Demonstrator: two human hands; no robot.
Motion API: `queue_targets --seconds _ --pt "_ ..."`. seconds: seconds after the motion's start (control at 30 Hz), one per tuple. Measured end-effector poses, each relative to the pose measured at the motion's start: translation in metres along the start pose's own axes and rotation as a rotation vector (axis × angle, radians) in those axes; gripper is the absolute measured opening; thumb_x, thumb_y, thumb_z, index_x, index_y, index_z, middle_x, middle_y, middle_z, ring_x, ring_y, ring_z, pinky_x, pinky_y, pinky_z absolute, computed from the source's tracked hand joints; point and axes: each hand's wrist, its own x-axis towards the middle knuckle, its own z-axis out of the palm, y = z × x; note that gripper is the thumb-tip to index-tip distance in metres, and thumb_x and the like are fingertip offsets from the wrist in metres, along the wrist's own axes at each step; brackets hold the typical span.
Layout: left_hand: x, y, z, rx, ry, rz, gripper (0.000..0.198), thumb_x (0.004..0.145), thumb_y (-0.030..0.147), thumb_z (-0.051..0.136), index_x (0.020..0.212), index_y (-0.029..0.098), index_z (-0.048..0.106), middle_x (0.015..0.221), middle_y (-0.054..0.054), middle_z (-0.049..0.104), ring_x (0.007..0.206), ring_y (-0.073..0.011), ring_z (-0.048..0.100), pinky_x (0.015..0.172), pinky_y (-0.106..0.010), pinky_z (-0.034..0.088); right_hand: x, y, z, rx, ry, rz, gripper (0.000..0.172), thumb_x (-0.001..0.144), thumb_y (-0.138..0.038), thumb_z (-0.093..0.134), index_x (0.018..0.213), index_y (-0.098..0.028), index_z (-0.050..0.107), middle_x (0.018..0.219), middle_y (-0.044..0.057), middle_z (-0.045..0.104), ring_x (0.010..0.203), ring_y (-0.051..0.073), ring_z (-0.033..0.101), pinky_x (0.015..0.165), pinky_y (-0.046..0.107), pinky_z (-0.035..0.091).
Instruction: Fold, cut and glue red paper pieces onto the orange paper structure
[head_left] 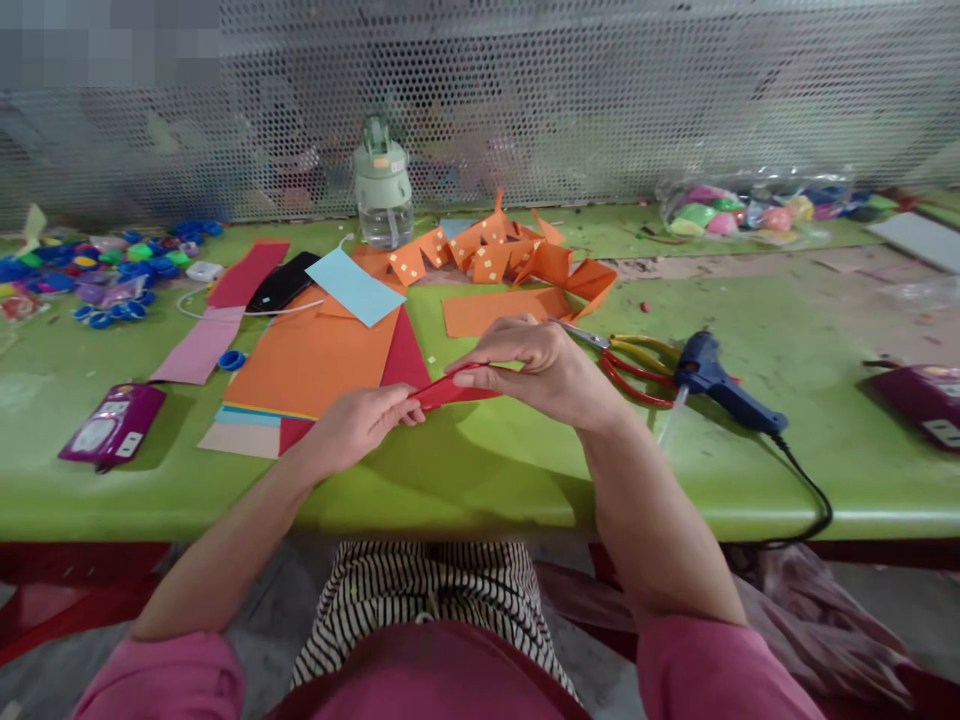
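A folded piece of red paper (442, 391) is held just above the green table, between my two hands. My left hand (367, 425) pinches its left end, and my right hand (529, 370) grips the right part between thumb and fingers. Left of the hands lies a stack of coloured paper (315, 360), orange on top, with a light blue sheet (356, 287) over its upper edge. Beyond my right hand are an orange paper strip (495, 310) and a zigzag of folded orange paper (525, 258) with pale squares on it.
Red-and-yellow-handled scissors or pliers (637, 370) and a blue glue gun (724, 385) lie at right, its cord hanging over the table edge. A water bottle (384, 190) stands at the back. A purple device (112, 425) lies at left; bagged colourful pieces (742, 212) rest back right.
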Motion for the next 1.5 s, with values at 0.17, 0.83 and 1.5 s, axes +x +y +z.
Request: queue_targets --seconds 0.17,0.83,1.5 --pt "0.000 0.001 -0.001 -0.116 -0.027 -0.038 0.031 0.100 0.041 0.052 0.085 0.021 0.070 0.090 -0.007 0.081 0.081 -0.0184 0.076 0.073 -0.027 0.055 -0.001 0.002 -0.002 -0.047 0.020 0.035 0.039 0.088 -0.060 0.068 0.085 -0.025 0.084 0.069 0.002 0.071 0.065 0.014 0.056 0.065 0.029 0.040" --pt "0.021 0.045 -0.003 -0.106 0.236 0.030 0.027 0.092 0.045 0.066 0.104 0.022 0.074 0.101 -0.005 0.079 0.095 -0.0196 0.070 0.085 -0.028 0.052 0.002 0.009 0.000 -0.083 -0.102 0.070 0.055 0.085 -0.070 0.065 0.062 -0.021 0.070 0.054 -0.003 0.051 0.056 0.010 0.040 0.056 0.027 0.031" --pt "0.009 0.037 -0.096 0.145 0.756 -0.150 0.019 0.092 0.038 0.064 0.095 0.020 0.067 0.079 0.004 0.064 0.074 -0.0108 0.056 0.074 -0.026 0.044 -0.001 0.014 -0.013 0.025 -0.205 0.249 0.034 0.085 -0.051 0.072 0.076 -0.019 0.080 0.072 0.002 0.076 0.065 0.013 0.064 0.063 0.025 0.044"
